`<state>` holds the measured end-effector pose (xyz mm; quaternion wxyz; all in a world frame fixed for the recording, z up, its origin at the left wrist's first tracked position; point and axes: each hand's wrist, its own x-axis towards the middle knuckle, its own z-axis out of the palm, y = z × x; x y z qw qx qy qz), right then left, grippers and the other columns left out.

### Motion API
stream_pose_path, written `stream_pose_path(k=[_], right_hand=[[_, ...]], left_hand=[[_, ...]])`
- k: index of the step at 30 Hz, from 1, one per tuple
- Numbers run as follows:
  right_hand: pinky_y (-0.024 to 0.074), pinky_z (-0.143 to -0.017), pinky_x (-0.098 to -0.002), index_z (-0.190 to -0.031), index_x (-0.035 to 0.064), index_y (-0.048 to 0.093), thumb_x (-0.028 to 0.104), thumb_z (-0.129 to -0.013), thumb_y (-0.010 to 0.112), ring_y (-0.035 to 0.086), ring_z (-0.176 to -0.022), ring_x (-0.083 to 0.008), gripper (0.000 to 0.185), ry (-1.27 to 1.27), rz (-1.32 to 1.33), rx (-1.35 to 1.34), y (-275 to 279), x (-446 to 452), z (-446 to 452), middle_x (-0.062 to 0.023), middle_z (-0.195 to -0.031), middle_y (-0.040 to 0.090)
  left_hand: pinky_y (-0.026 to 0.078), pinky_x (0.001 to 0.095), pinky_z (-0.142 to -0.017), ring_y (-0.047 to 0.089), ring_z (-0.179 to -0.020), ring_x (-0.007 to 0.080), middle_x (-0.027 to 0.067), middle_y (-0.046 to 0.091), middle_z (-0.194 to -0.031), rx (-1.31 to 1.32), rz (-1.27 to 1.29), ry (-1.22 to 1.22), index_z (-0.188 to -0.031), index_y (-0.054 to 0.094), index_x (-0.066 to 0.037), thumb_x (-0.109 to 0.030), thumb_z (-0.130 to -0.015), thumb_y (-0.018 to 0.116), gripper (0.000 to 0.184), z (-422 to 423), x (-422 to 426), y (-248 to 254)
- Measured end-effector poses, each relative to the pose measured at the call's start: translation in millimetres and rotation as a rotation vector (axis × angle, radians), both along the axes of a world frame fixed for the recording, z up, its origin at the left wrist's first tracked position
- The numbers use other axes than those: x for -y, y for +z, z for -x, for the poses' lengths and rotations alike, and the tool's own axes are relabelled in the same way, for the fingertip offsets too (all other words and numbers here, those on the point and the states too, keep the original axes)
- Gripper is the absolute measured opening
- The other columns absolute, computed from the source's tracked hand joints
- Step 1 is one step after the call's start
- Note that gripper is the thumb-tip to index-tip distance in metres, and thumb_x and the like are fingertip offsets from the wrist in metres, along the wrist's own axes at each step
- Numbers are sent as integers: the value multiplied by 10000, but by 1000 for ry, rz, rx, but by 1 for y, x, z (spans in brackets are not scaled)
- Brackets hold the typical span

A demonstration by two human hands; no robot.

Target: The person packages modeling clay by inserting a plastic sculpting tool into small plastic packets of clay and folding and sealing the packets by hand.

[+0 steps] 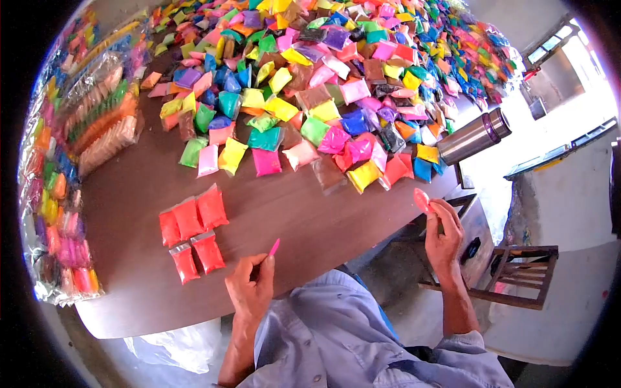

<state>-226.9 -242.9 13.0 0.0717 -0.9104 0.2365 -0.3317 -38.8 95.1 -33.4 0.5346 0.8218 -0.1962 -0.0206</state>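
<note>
Near the table's front edge, my left hand [251, 284] pinches a small pink packet [275, 247], which is seen edge-on. Farther right, past the table's edge, my right hand [444, 234] is raised and holds a coral-red packet [422, 200] between thumb and fingers. Several red packets lie flat in two rows on the brown table [129, 223], left of my left hand; one of the upper row [188, 218] and one of the lower row [208, 252] lie close together. The two hands are well apart.
A large heap of colourful packets [336, 84] covers the table's far side. A steel flask [473, 137] lies tilted at its right edge. Clear bags of sorted packets [107, 123] line the left side. A wooden chair [524, 278] stands at the right.
</note>
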Motion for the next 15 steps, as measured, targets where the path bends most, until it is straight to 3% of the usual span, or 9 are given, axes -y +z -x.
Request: stream_pose_path(k=[2,3,5,7,12,14,15], right_hand=[[607,-814,-365,-1139,-41,713,19,-996,645,749,-1004,-275,169,73,-256,59,6,-25,-15,-171,-1089,743],[603,-721,-312,-1158,-38,670,49,-1020,639,748,-940,-192,166,30,-553,42,-3,-38,-19,-134,-1039,733],[592,-655,-274,-1207,-30,632,68,-1053,611,748,-890,-154,183,138,-978,146,-18,-69,-37,-97,-1012,723],[598,-670,-274,-1273,-13,592,95,-1098,542,759,-908,-178,212,303,-1270,106,-23,-89,-54,-105,-1070,718],[560,-643,-238,-1411,19,587,151,-1082,608,752,-869,-147,355,279,-1626,143,-11,-128,-89,-84,-1114,740],[561,-645,-236,-1414,27,590,148,-1080,609,748,-855,-142,356,302,-1630,124,-14,-136,-94,-81,-1112,741],[562,-648,-235,-1418,35,593,145,-1078,611,745,-840,-138,357,315,-1625,110,-15,-139,-96,-79,-1110,743]], left_hand=[[499,295,-596,622,-643,117,102,703,-755,16,-1,-7,-956,739,4,-78,-947,790,97,-2,-1,1],[494,293,-591,613,-637,114,97,694,-747,73,2,-15,-953,738,2,-72,-941,792,93,-2,-2,3],[489,291,-587,604,-632,112,91,686,-739,134,0,-18,-950,737,1,-67,-935,794,90,-2,-7,10],[468,280,-575,579,-625,103,71,672,-734,138,-48,93,-937,734,-1,-58,-923,793,84,0,-19,25],[460,270,-592,558,-664,87,50,650,-763,261,-119,356,-964,727,0,-76,-945,771,89,-30,-85,19],[481,287,-626,566,-689,105,57,646,-783,248,-184,600,-998,729,0,-84,-983,733,85,-46,-115,3],[481,287,-626,566,-689,105,57,646,-783,252,-190,601,-998,729,0,-84,-983,733,85,-50,-125,0]])
